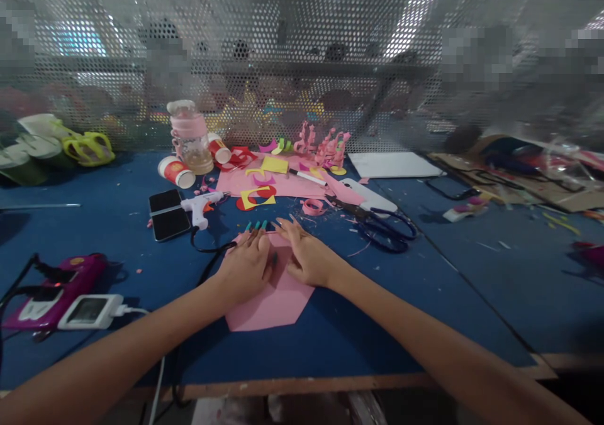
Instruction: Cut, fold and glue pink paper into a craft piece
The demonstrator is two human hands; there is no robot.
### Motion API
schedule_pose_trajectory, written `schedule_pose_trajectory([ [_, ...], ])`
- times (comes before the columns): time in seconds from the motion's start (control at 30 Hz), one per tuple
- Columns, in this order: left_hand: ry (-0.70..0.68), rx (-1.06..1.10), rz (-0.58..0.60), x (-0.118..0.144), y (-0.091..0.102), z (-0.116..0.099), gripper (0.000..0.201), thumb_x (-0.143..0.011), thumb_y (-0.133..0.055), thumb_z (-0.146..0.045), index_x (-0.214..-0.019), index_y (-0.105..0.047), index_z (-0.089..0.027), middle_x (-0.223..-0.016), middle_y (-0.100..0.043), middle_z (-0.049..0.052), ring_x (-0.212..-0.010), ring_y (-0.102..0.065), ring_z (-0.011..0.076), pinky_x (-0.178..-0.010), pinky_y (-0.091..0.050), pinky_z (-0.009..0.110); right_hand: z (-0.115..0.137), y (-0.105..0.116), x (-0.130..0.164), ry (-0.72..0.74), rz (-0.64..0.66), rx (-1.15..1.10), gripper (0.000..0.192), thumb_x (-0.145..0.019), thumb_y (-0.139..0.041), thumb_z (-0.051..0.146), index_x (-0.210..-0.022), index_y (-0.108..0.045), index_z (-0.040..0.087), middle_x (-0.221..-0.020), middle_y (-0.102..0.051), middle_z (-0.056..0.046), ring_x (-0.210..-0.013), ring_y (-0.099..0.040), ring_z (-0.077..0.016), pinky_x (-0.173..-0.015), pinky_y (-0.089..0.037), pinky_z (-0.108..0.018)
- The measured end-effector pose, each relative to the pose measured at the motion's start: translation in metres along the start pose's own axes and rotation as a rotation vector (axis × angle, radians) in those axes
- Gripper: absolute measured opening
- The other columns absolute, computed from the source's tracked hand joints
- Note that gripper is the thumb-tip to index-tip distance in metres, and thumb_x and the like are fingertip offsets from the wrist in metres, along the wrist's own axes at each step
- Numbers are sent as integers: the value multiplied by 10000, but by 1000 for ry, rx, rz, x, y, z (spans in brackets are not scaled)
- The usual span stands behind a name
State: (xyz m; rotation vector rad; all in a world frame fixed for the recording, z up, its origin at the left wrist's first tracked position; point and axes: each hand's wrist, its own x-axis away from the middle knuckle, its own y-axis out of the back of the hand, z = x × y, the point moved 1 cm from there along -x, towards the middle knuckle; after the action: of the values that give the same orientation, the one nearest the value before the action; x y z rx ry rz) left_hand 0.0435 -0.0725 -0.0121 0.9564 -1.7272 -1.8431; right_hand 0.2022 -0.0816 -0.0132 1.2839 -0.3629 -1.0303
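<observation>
A sheet of pink paper [271, 312] with angled corners lies on the blue table in front of me. My left hand [248, 261] presses down on its left side, fingers stretched toward the far edge and the thumb over the paper. My right hand [309, 255] rests on the upper right part, fingers extended past the far edge, thumb apart on the sheet. Both palms hide much of the paper. Just beyond my hands are a small pink paper ring [313, 207] and large dark-handled scissors [384, 227]. A white glue gun [202, 208] lies beyond my left hand.
A black phone [170, 217], paper cups [177, 172] and a pink-lidded bottle [193, 142] stand left of pink sheets [231, 183]. Curled pink paper pieces [330, 148] stand behind. A purple power strip [70, 287] and cables lie left. Perforated metal screen [283, 48] backs the table.
</observation>
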Motion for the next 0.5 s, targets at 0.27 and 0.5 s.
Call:
schedule_pose_trajectory([
  [0.27, 13, -1, 41, 0, 4, 0, 404, -762, -407, -198, -1138, -431, -51, -1248, -475, 195, -1182, -412, 305, -947, -383, 438, 0, -3, 1, 21, -1, 29, 745, -587, -406, 126, -1265, -154, -50, -1166, -515, -268, -1157, -447, -272, -1036, -243, -487],
  [0.5, -33, 0, 19, 0, 4, 1, 357, -745, -394, -174, -1079, -456, -65, -1213, -505, 197, -1164, -437, 293, -938, -388, 449, 1, -4, 2, 27, -8, 61, 732, -590, -402, 138, -1252, -180, -80, -1150, -518, -279, -1144, -457, -281, -1028, -262, -486],
])
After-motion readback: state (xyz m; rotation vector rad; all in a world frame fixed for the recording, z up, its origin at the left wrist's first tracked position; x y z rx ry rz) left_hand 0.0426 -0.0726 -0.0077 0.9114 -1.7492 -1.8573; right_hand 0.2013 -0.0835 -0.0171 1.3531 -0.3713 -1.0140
